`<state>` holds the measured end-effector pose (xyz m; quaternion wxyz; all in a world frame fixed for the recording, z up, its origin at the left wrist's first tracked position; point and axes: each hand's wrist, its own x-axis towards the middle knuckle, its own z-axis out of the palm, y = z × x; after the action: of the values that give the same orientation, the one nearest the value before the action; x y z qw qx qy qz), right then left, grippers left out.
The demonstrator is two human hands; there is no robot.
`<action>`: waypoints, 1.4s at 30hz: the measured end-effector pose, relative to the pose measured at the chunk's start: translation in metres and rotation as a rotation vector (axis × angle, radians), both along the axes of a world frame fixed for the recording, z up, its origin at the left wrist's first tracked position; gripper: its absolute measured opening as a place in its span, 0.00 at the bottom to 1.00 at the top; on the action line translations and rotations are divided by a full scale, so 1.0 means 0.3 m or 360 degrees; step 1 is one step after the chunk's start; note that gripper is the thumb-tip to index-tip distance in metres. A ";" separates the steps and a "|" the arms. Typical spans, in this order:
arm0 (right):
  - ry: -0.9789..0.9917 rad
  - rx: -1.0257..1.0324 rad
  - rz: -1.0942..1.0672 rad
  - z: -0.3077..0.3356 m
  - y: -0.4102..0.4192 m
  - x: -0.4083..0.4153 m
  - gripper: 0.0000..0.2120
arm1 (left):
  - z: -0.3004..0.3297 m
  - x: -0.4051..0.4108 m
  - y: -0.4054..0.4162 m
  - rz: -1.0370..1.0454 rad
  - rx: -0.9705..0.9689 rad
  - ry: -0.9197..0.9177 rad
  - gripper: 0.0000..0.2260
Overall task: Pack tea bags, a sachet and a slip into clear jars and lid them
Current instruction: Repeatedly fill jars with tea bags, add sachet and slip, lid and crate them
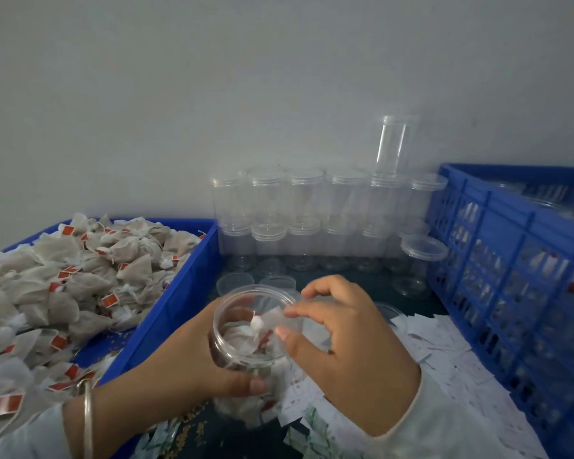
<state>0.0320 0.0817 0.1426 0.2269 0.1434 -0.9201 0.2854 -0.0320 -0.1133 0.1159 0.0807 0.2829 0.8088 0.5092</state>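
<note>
**A:** What are the hands doing?

**B:** The left hand [193, 356] is wrapped around an open clear jar [251, 346], thumb across its front, holding it above the dark tabletop [371, 286]. The right hand [348, 339] sits at the jar's mouth, fingertips pinching a small pale slip or sachet [274, 318] just over the rim. I cannot tell which of the two it is.

**A:** Is anything inside the jar?

**B:** Yes, tea bags with red tags lie in it.

**A:** And around it?

**B:** To the left, a blue tray [179, 293] is heaped with loose tea bags [70, 276]. Behind the hands, against a grey wall, lidded empty jars [312, 220] stand stacked in two rows, with one more on top. A few loose lids [236, 281] lie in front of them. On the right stands a blue slatted crate [511, 253], and beside it, near the right wrist, a spread of white paper slips [444, 356]. The left wrist wears a thin bangle [87, 415].
</note>
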 end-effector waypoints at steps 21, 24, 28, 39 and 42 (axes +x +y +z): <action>0.0620 0.0649 -0.0245 0.300 0.559 0.292 0.10 | 0.302 0.042 0.714 -0.0594 0.0435 0.0108 0.48; 0.0670 0.0654 -0.0324 0.334 0.636 0.307 0.09 | 0.347 0.043 0.814 -0.0665 0.0456 0.0183 0.45; 0.0724 0.0678 -0.0453 0.419 0.737 0.300 0.06 | 0.417 0.033 0.934 -0.0569 0.0584 0.0259 0.41; 0.0788 0.0353 -0.1076 0.637 1.127 0.112 0.09 | 0.356 -0.059 1.254 -0.0092 0.0685 0.0171 0.13; 0.0595 0.0345 -0.1241 0.629 1.240 0.011 0.09 | 0.282 -0.035 1.310 -0.0136 0.0545 0.0110 0.16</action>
<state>0.0353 0.4538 0.3312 0.4637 -0.1421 -0.8732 0.0495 -0.0425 0.2796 0.2005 0.0250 0.3439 0.6999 0.6255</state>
